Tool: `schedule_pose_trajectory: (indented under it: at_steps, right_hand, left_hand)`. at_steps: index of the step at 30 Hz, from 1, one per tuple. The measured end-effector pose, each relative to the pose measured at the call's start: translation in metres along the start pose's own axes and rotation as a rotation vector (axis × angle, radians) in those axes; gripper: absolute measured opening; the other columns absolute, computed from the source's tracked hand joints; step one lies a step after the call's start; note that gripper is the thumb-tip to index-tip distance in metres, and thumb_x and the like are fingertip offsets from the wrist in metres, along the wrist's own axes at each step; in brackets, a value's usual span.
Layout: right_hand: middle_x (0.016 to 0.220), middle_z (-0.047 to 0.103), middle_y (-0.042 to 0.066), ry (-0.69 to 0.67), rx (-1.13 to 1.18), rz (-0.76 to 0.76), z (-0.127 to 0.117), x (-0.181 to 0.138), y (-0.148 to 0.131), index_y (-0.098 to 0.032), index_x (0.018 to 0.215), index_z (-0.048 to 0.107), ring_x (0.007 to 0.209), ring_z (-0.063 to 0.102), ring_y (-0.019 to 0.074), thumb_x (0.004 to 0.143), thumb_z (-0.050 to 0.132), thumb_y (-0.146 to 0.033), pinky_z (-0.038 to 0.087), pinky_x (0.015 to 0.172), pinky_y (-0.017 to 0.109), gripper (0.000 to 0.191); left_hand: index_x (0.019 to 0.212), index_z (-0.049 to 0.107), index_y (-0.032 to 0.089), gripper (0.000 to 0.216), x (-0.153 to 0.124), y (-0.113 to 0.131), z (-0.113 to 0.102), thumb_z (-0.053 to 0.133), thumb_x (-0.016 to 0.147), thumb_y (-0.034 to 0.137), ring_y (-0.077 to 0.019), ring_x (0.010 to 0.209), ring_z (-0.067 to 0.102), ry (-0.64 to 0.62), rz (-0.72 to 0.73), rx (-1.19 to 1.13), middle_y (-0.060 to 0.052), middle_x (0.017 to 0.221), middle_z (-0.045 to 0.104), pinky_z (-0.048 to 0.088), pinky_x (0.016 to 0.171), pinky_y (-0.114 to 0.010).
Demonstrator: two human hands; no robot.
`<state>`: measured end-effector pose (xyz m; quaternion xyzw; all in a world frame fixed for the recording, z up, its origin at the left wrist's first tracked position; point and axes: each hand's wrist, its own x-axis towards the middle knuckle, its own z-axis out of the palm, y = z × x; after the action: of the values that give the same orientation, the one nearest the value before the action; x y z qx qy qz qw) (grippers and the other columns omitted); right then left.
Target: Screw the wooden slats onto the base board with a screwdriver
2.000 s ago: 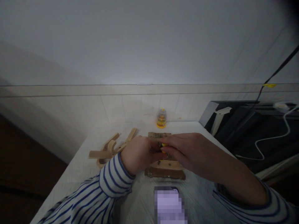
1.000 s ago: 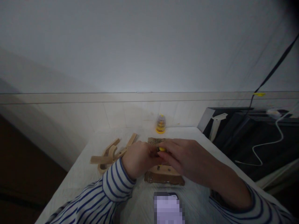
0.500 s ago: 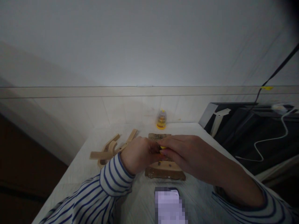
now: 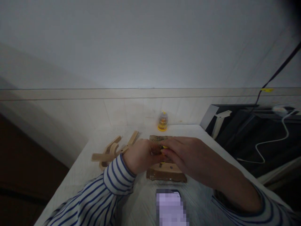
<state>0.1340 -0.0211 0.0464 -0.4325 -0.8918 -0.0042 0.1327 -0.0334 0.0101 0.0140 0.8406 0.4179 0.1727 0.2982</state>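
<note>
Compared with one second ago, everything is sitting slightly higher in the head view, with little else shifting. Through my feed I'm seeing the right hand (image 4: 188,152) pinching a small yellow piece (image 4: 165,147) between thumb and fingers. The left hand (image 4: 141,157) is curling in to meet it from nine o'clock; I'm not able to tell whether its grip is pinching anything. Just toward six o'clock, a pale wooden strip (image 4: 166,167) with dark spots is showing, and a brown packet (image 4: 166,176) is lying on the white surface (image 4: 82,172). Light wooden parts (image 4: 102,157) are resting at nine o'clock, a yellow-based container (image 4: 162,124) is standing at twelve, and a phone (image 4: 171,207) is lying at six.
</note>
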Motion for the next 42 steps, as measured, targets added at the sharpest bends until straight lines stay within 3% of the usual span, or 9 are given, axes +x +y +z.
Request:
schedule_pose_trajectory:
  at_steps: [6,11,15,20,24,36,42]
  right_hand:
    - [0.083,0.059,0.006,0.035,0.065,-0.014,0.001,0.002,0.000,-0.016,0.089,0.054,0.074,0.055,0.0170,0.086,0.040,-0.019,0.041,0.065,0.030,0.015]
    - [0.083,0.059,0.004,0.066,0.253,0.014,0.005,0.003,0.001,-0.017,0.094,0.052,0.076,0.054,0.0156,0.084,0.044,-0.020,0.041,0.066,0.028,0.014]
    - [0.091,0.061,0.005,-0.014,0.326,-0.026,0.003,0.006,0.006,-0.017,0.105,0.051,0.081,0.055,0.0154,0.081,0.049,-0.021,0.040,0.067,0.027,0.024]
    - [0.090,0.063,0.006,-0.125,0.218,-0.116,-0.005,0.013,0.011,-0.017,0.101,0.056,0.082,0.056,0.0175,0.082,0.047,-0.018,0.039,0.070,0.029,0.021]
    - [0.086,0.063,0.006,-0.173,0.183,-0.118,-0.007,0.014,0.010,-0.017,0.101,0.056,0.080,0.057,0.0172,0.083,0.046,-0.018,0.038,0.068,0.028,0.021]
    - [0.074,0.061,0.002,-0.098,0.062,-0.090,-0.003,0.010,0.008,-0.016,0.084,0.055,0.067,0.055,0.0135,0.084,0.047,-0.026,0.034,0.057,0.024,0.013]
    - [0.076,0.062,0.003,-0.062,0.035,-0.067,0.002,0.006,0.006,-0.016,0.086,0.055,0.069,0.056,0.0144,0.085,0.045,-0.025,0.035,0.059,0.025,0.014]
  left_hand:
    - [0.082,0.065,0.016,0.018,-0.007,0.002,0.022,0.053,0.076,0.029,-0.0135,0.061,0.057,0.210,-0.058,-0.034,-0.002,0.070,0.066,0.040,0.055,-0.020]
    - [0.076,0.064,0.016,0.015,-0.011,0.000,0.029,0.053,0.076,0.025,-0.0159,0.064,0.060,0.297,-0.098,-0.042,-0.003,0.069,0.066,0.042,0.054,-0.022]
    - [0.081,0.064,0.018,0.014,-0.012,0.000,0.032,0.053,0.076,0.026,-0.0174,0.067,0.062,0.342,-0.118,-0.039,-0.003,0.074,0.067,0.044,0.055,-0.023]
    - [0.083,0.062,0.017,0.014,-0.013,0.000,0.036,0.057,0.075,0.028,-0.0184,0.071,0.063,0.409,-0.125,-0.015,-0.003,0.076,0.067,0.046,0.058,-0.025]
    - [0.079,0.063,0.018,0.013,-0.014,0.000,0.037,0.057,0.076,0.028,-0.0177,0.069,0.063,0.413,-0.095,0.015,-0.003,0.077,0.069,0.046,0.055,-0.024]
    - [0.086,0.064,0.017,0.016,-0.012,-0.003,0.033,0.056,0.077,0.027,-0.0164,0.070,0.063,0.336,-0.044,-0.050,-0.004,0.080,0.069,0.045,0.057,-0.022]
    - [0.090,0.063,0.017,0.019,-0.011,-0.009,0.033,0.053,0.079,0.028,-0.0147,0.066,0.061,0.275,0.004,-0.139,-0.004,0.079,0.068,0.046,0.058,-0.023]
